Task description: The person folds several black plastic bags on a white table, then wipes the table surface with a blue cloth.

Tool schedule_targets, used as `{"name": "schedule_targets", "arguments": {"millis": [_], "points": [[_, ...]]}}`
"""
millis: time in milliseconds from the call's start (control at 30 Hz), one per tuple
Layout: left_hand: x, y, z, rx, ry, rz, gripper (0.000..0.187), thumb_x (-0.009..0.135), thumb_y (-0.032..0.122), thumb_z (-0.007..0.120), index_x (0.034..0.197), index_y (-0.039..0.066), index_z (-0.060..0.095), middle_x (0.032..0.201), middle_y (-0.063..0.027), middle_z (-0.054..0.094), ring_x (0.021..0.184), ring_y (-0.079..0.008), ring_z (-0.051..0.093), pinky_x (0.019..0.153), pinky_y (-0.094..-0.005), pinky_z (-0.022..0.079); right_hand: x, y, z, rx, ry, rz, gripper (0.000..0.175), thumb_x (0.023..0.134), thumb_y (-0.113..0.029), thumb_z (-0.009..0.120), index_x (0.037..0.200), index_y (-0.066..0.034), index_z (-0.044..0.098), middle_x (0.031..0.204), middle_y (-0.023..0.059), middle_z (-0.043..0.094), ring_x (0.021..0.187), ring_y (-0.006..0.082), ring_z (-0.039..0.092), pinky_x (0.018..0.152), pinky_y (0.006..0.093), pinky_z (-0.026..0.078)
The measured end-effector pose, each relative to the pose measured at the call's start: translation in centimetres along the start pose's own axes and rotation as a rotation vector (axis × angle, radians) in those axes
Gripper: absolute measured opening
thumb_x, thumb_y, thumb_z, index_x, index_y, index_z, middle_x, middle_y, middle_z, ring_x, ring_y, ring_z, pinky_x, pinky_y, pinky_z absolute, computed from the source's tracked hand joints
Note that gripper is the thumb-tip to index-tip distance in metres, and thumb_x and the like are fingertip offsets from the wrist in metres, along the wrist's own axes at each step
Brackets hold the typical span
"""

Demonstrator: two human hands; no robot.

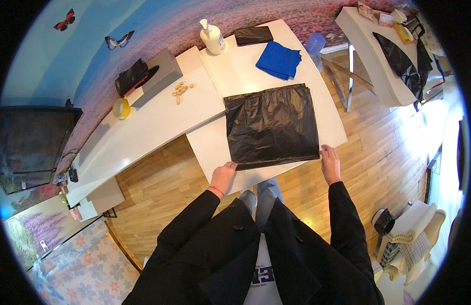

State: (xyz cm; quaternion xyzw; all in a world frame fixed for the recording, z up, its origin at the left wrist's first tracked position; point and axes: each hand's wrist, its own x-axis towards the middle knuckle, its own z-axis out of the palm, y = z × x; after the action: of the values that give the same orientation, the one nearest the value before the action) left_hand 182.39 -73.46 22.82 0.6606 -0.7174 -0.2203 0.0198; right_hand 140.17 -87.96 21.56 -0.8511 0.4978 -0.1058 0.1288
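A black plastic bag (273, 126) lies spread flat on the white table, creased across its surface. At its near left corner my left hand (223, 177), with a red cord on the wrist, pinches the edge between thumb and fingers. My right hand (330, 162) is at the near right corner, its slightly blurred fingertips closed on the bag's edge. Beyond the bag lies a folded blue cloth (279, 60). Farther back, a folded black plastic piece (254, 36) rests near the wall beside a white pump bottle (212, 38).
A white side table (144, 126) adjoins on the left, holding peanuts (180, 91), a grey tissue box (159, 74), a black roll (131, 77) and yellow tape (121, 108). Stacked blue plastic cups (315, 44) stand past the right edge. A cream armchair (414, 225) is lower right.
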Motion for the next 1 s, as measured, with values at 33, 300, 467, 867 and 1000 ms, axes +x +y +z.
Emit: {"name": "schedule_targets", "arguments": {"millis": [33,300,467,867,1000], "points": [[0.2,0.8,-1.2,-0.026,-0.016,-0.022,0.030,0.084,0.006,0.063,0.114,0.004,0.069,0.123,-0.0104,0.067,0.089,-0.0299,0.072,0.076,-0.0376,0.060,0.3,-0.9,-0.6,-0.029,0.062,0.040,0.026,0.080,0.005,0.063,0.104,-0.0051,0.062,0.123,0.0134,0.060,0.112,0.0355,0.058,0.092,0.0461,0.049],[7.6,5.2,-2.5,-0.124,0.233,0.131,0.061,0.094,0.024,0.066,0.151,0.014,0.046,0.162,-0.0114,0.035,0.150,-0.0457,0.024,0.120,-0.0566,0.027,5.2,-13.4,1.2,0.231,0.280,0.110,0.040,0.088,-0.006,0.069,0.126,-0.0049,0.058,0.130,0.0162,0.058,0.123,0.0366,0.052,0.103,0.0486,0.040],[9.7,5.6,0.4,-0.021,0.142,0.195,0.067,0.096,0.039,0.065,0.156,0.022,0.041,0.167,-0.0087,0.025,0.153,-0.0459,0.015,0.119,-0.0695,0.013,10.7,-8.3,4.0,0.265,0.494,0.434,0.038,0.090,-0.019,0.074,0.122,-0.0034,0.060,0.112,0.0150,0.062,0.106,0.0350,0.056,0.094,0.0454,0.043],[6.4,8.8,5.4,0.006,0.022,0.242,0.067,0.097,0.056,0.055,0.158,0.033,0.037,0.171,-0.0055,0.014,0.155,-0.0425,0.011,0.114,-0.0764,0.012,15.1,0.1,4.5,0.270,0.222,0.580,0.050,0.078,-0.048,0.084,0.095,-0.0058,0.065,0.090,0.0087,0.062,0.089,0.0291,0.057,0.081,0.0428,0.047],[6.4,9.1,5.2,-0.034,0.027,0.238,0.067,0.097,0.054,0.056,0.158,0.032,0.037,0.171,-0.0063,0.015,0.154,-0.0421,0.013,0.115,-0.0760,0.012,14.8,-0.1,4.8,0.143,0.187,0.601,0.045,0.080,-0.045,0.084,0.088,-0.0051,0.064,0.086,0.0094,0.060,0.084,0.0291,0.057,0.076,0.0436,0.047]]}}
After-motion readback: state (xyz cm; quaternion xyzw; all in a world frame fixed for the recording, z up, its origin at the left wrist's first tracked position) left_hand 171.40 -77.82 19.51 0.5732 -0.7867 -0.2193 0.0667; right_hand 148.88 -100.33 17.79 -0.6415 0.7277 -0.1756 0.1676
